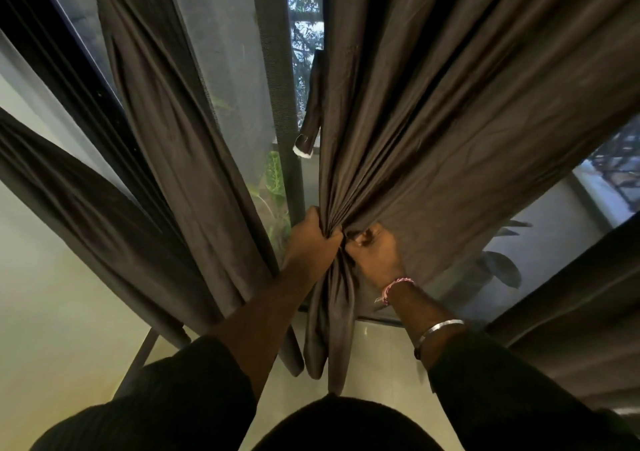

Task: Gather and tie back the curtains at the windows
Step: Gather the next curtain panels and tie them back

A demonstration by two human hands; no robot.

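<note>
Two hands work at one bunch of cloth: the left hand (313, 239) is curled tight round the gathered folds of the right-hand curtain (433, 111), and the right hand (375, 253) pinches the same bunch just beside it, fingers bent into the fabric, so that the two hands nearly touch; above the grip the dark brown cloth fans out in many pleats, below it the tail hangs down to the tiled floor (377, 343). Three other dark curtain panels show — one hanging left of centre (166, 132), one slanting across the far left (79, 215), and one at the right edge (568, 315); one fabric tie-back strap (310, 111) with a pale end dangles by the window frame (280, 80), just left of the gripped curtain and apart from both hands. The right wrist wears two things — one pink thread band (394, 286) and one silver bangle (438, 329); both forearms come out of dark sleeves; green leaves show through the glass.
</note>
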